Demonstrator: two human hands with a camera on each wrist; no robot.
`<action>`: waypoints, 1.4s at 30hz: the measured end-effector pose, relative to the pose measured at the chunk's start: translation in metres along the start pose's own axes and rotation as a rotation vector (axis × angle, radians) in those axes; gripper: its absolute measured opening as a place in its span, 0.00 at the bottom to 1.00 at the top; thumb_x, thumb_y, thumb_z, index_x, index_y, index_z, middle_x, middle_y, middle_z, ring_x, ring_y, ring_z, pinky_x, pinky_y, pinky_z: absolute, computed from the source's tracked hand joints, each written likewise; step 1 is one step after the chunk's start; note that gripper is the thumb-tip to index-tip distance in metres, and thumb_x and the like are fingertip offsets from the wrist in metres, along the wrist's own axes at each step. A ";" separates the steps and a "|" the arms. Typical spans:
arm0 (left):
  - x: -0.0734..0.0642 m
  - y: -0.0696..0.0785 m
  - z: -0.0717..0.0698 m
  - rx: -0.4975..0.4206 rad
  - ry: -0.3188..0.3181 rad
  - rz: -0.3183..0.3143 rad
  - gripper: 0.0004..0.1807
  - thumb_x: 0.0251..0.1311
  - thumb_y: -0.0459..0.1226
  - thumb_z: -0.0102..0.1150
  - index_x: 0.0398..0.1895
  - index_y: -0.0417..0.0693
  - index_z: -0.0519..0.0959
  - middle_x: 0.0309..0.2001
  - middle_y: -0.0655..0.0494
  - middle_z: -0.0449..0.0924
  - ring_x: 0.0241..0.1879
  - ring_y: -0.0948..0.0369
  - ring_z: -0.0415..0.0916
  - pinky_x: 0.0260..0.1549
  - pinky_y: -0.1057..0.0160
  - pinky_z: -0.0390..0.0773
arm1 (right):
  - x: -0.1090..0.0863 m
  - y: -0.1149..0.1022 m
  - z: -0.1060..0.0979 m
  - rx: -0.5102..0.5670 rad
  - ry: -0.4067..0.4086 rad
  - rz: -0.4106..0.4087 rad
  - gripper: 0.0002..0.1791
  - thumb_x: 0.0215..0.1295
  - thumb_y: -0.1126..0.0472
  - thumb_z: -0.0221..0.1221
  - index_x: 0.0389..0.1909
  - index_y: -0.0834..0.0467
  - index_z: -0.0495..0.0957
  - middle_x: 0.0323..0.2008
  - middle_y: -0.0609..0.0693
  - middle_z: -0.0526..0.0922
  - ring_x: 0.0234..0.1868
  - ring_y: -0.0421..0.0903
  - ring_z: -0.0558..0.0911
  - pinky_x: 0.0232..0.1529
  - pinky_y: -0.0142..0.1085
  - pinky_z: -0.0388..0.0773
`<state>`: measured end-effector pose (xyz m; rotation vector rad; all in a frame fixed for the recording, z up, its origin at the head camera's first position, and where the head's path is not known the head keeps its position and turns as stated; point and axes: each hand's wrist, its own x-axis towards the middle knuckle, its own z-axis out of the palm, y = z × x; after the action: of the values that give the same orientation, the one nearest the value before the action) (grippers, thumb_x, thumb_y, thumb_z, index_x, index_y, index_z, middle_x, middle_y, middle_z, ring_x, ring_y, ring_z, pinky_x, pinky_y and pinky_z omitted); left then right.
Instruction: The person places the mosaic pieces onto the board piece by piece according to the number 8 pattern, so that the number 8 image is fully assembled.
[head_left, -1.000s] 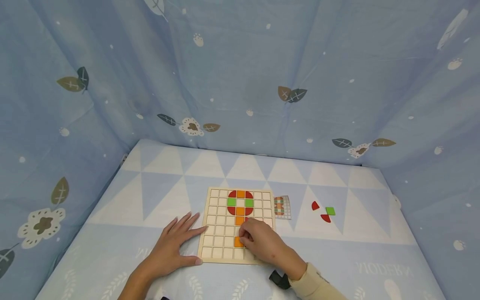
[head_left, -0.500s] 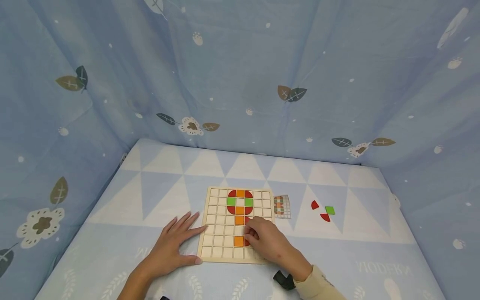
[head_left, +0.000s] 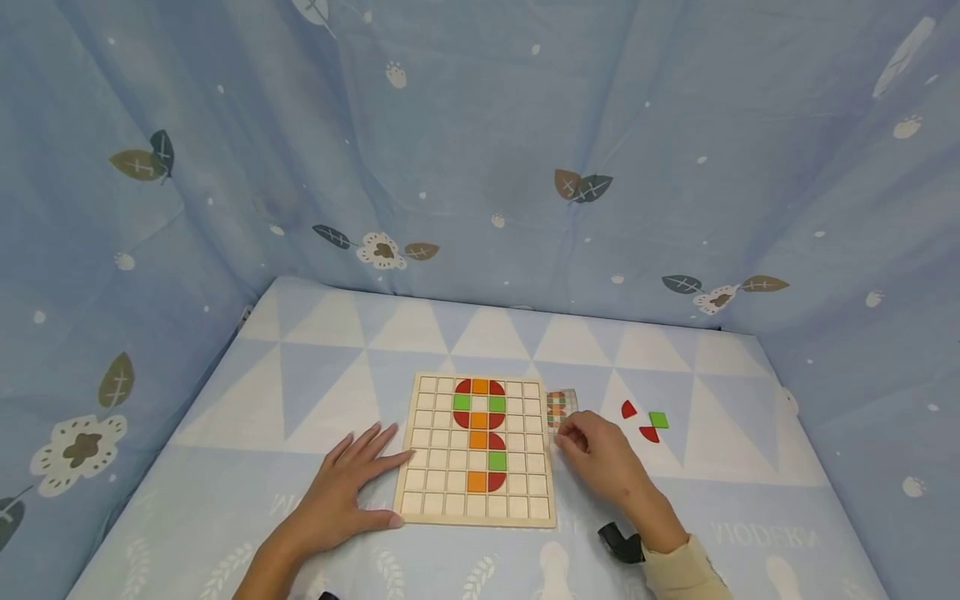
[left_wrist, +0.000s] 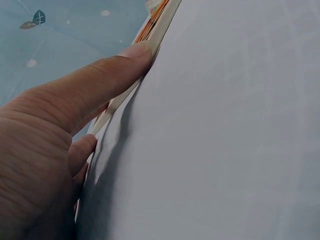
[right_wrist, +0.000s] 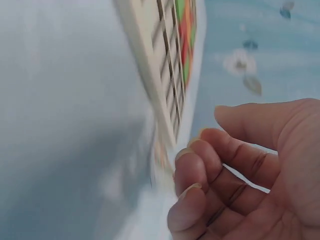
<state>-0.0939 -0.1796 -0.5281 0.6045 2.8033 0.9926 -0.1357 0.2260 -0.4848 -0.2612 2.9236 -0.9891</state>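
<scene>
A wooden grid board (head_left: 438,462) lies on the table, with red, orange and green pieces set in its cells. In the head view a green square (head_left: 497,461) sits between two red rounded pieces in the right column of the pattern. My left hand (head_left: 341,496) has its fingers spread along the board's left side; its thumb (left_wrist: 112,75) touches the board's edge in the left wrist view. Just right of the board hovers my right hand (head_left: 603,458), partly over a small pattern card (head_left: 558,402). Its fingers (right_wrist: 192,172) are loosely bent and hold nothing, with the thumb apart.
To the right lie two loose red quarter-round pieces (head_left: 649,434) and a loose green square (head_left: 658,420). A black strap-like object (head_left: 621,543) is at the right wrist. Blue patterned curtains (head_left: 480,167) rise behind the table and on both sides.
My right hand has moved right, off the board toward the card. The green square and the lower red piece, earlier hidden or partly covered by it, now show fully. The left hand stays put.
</scene>
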 end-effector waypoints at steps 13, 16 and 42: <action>-0.001 -0.002 -0.001 0.002 -0.003 0.006 0.48 0.47 0.70 0.72 0.74 0.70 0.75 0.82 0.58 0.56 0.82 0.47 0.46 0.75 0.40 0.39 | 0.012 0.050 -0.049 -0.206 0.065 0.185 0.13 0.70 0.60 0.64 0.44 0.67 0.82 0.34 0.54 0.79 0.33 0.50 0.77 0.36 0.47 0.78; -0.001 -0.001 0.000 -0.005 0.002 0.007 0.47 0.47 0.69 0.72 0.74 0.70 0.75 0.82 0.58 0.56 0.82 0.47 0.46 0.75 0.40 0.39 | 0.016 0.059 -0.054 -0.227 0.051 0.246 0.14 0.70 0.60 0.62 0.44 0.69 0.81 0.35 0.59 0.79 0.33 0.53 0.77 0.37 0.50 0.79; 0.000 -0.001 -0.001 0.001 -0.008 0.005 0.48 0.46 0.69 0.73 0.74 0.68 0.75 0.82 0.58 0.55 0.82 0.47 0.46 0.75 0.39 0.39 | 0.022 0.076 -0.048 -0.101 0.021 0.361 0.12 0.69 0.60 0.64 0.43 0.66 0.77 0.33 0.55 0.81 0.34 0.52 0.78 0.34 0.43 0.75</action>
<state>-0.0940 -0.1811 -0.5276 0.6145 2.7969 0.9875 -0.1726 0.3108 -0.4925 0.2678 2.8925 -0.7944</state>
